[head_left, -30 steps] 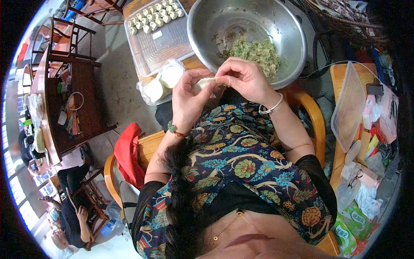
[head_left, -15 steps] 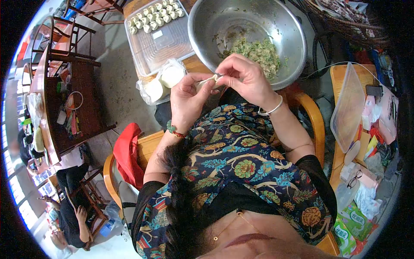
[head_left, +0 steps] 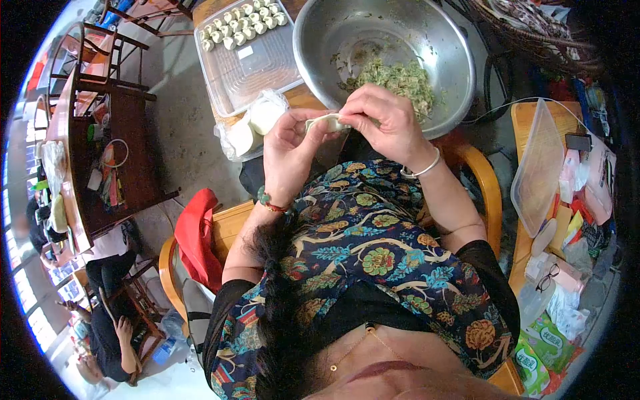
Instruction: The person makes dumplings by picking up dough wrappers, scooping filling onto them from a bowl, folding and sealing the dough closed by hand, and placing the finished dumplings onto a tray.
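Between my two hands is a pale folded dumpling (head_left: pixel 325 123). My left hand (head_left: pixel 291 147) holds its left side with thumb and fingers, and my right hand (head_left: pixel 385 123) pinches its right end. Beyond the right hand, a large steel bowl (head_left: pixel 313 60) contains green chopped filling (head_left: pixel 399 79). Round white wrappers (head_left: pixel 267 115) in a clear bag lie just left of my left hand. A clear plastic tray (head_left: pixel 248 77) at the top has rows of several finished dumplings (head_left: pixel 241 21) at its far end.
A red cloth (head_left: pixel 196 237) hangs over the wooden chair arm on the left. On the right, a side table (head_left: pixel 523 267) bears a clear lid (head_left: pixel 537 167), glasses (head_left: pixel 548 277) and green packets (head_left: pixel 552 340). At lower left a person (head_left: pixel 112 343) sits near a dark desk (head_left: pixel 127 167).
The dumpling now shows more of its folded edge between my hands. My right fingers have shifted along it and closed on its end. The seated person has barely moved.
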Available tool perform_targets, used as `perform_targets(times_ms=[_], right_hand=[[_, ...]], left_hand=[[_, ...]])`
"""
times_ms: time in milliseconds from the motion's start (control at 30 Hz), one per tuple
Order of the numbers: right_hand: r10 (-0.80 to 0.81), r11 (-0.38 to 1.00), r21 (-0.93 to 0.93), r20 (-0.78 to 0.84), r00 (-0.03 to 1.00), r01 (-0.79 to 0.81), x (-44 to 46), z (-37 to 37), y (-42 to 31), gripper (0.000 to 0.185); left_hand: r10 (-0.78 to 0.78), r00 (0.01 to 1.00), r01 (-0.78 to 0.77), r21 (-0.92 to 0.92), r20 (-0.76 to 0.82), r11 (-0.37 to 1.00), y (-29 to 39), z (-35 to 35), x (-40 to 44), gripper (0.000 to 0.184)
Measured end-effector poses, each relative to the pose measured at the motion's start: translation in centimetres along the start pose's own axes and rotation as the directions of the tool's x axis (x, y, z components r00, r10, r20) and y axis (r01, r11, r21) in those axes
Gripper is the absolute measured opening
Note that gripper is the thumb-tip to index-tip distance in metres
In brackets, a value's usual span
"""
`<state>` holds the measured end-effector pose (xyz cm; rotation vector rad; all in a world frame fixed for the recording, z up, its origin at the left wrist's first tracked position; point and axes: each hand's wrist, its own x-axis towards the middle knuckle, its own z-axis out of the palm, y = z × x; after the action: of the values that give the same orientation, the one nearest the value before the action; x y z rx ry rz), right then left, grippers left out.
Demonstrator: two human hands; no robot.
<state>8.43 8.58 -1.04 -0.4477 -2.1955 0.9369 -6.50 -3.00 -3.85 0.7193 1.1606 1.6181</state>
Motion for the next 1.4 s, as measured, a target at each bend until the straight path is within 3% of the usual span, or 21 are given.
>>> perform_targets(times_ms=[200, 267, 300, 333, 367, 400, 433, 533, 600, 700, 833, 900, 967, 1000, 1033, 1067, 1100, 1233, 1300, 1333, 1400], right_hand=[[-0.059, 0.998, -0.02, 0.073, 0.996, 0.06, 0.2, -0.3, -0.7, 0.011], [0.165, 0.98, 0.097, 0.108, 0.98, -0.175, 0.4, -0.2, -1.1, 0.011], [0.165, 0.98, 0.098, 0.109, 0.98, -0.176, 0.4, -0.1, -0.8, 0.011], [0.027, 0.999, 0.031, 0.099, 0.995, -0.03, 0.5, 0.0, -0.3, 0.01], [-0.113, 0.992, -0.037, 0.097, 0.989, 0.117, 0.4, 0.1, 0.1, 0.01], [-0.112, 0.993, -0.035, 0.097, 0.989, 0.116, 0.3, 0.1, 0.2, 0.01], [-0.103, 0.994, -0.034, 0.114, 0.988, 0.108, 0.2, 0.0, 0.3, 0.01], [-0.095, 0.994, -0.048, 0.105, 0.99, 0.101, 0.3, -0.1, 0.0, 0.009], [-0.096, 0.993, -0.063, 0.079, 0.992, 0.101, 0.4, -0.3, -0.2, 0.009], [-0.044, 0.997, -0.06, 0.044, 0.998, 0.047, 0.5, -0.4, -0.3, 0.009], [-0.11, 0.992, -0.044, 0.088, 0.99, 0.114, 0.4, -0.4, -1.0, 0.01], [-0.098, 0.994, -0.035, 0.103, 0.99, 0.102, 0.5, -0.4, -1.6, 0.01], [0.091, 0.996, -0.034, 0.12, 0.989, -0.088, 0.7, -0.4, -2.1, 0.011], [0.09, 0.996, -0.034, 0.121, 0.989, -0.087, 0.8, -0.2, -1.9, 0.011], [-0.003, 0.997, -0.072, 0.096, 0.995, 0.01, 0.8, 0.0, -1.5, 0.012], [-0.098, 0.988, -0.112, 0.075, 0.992, 0.106, 0.8, 0.2, -1.1, 0.013], [-0.099, 0.988, -0.112, 0.076, 0.992, 0.107, 0.7, 0.3, -0.9, 0.013], [-0.112, 0.985, -0.122, 0.098, 0.989, 0.124, 0.6, 0.1, -0.8, 0.011], [-0.1, 0.985, -0.133, 0.091, 0.991, 0.112, 0.6, 0.0, -0.9, 0.01], [-0.071, 0.99, -0.117, 0.074, 0.995, 0.08, 0.6, 0.0, -0.9, 0.01], [-0.042, 0.994, -0.1, 0.058, 0.997, 0.048, 0.6, -0.1, -0.9, 0.009]], left_hand=[[0.045, 0.999, -0.04, 0.181, -0.025, 0.983, -0.5, 0.0, -0.3, 0.016], [0.08, 0.997, -0.076, 0.235, -0.006, 0.969, -0.4, 0.1, -0.3, 0.016], [0.114, 0.993, -0.113, 0.289, 0.016, 0.951, -0.4, 0.0, -0.2, 0.016], [0.112, 0.994, -0.111, 0.289, 0.014, 0.951, -0.4, -0.1, -0.2, 0.016], [0.111, 0.993, -0.112, 0.422, 0.027, 0.9, -0.4, -0.4, -0.1, 0.016], [0.109, 0.993, -0.114, 0.546, 0.041, 0.83, -0.3, -0.5, -0.1, 0.015], [0.11, 0.993, -0.114, 0.546, 0.04, 0.83, -0.3, -0.5, -0.1, 0.015], [0.121, 0.992, -0.13, 0.417, 0.046, 0.9, -0.1, 0.1, 0.0, 0.017], [0.125, 0.992, -0.125, 0.065, 0.001, 0.99, 0.5, 0.8, 0.0, 0.019], [0.07, 0.997, -0.07, -0.02, -0.031, 0.997, 0.4, 0.6, -0.1, 0.02], [0.057, 0.998, -0.053, 0.104, -0.041, 0.993, -0.1, 0.1, -0.2, 0.018], [0.146, 0.989, -0.139, 0.188, -0.027, 0.972, -0.4, 0.2, -0.3, 0.017], [0.163, 0.986, -0.154, 0.213, -0.025, 0.965, -0.6, 0.3, -0.3, 0.016], [0.179, 0.983, -0.169, 0.238, -0.024, 0.957, -0.6, 0.3, -0.3, 0.016], [0.18, 0.983, -0.169, 0.238, -0.026, 0.957, -0.6, 0.2, -0.3, 0.016], [0.187, 0.982, -0.17, 0.362, -0.013, 0.917, -0.6, 0.0, -0.4, 0.016], [0.192, 0.981, -0.169, 0.48, 0.0, 0.861, -0.5, -0.2, -0.4, 0.017], [0.188, 0.982, -0.175, 0.492, 0.025, 0.853, -0.3, 0.0, -0.3, 0.02], [0.15, 0.989, -0.15, 0.176, 0.012, 0.973, 0.1, 0.5, -0.3, 0.02], [0.152, 0.988, -0.152, 0.176, 0.012, 0.973, 0.1, 0.5, -0.3, 0.02], [0.091, 0.993, -0.093, -0.023, -0.077, 0.995, 0.1, 0.6, -0.3, 0.018]])
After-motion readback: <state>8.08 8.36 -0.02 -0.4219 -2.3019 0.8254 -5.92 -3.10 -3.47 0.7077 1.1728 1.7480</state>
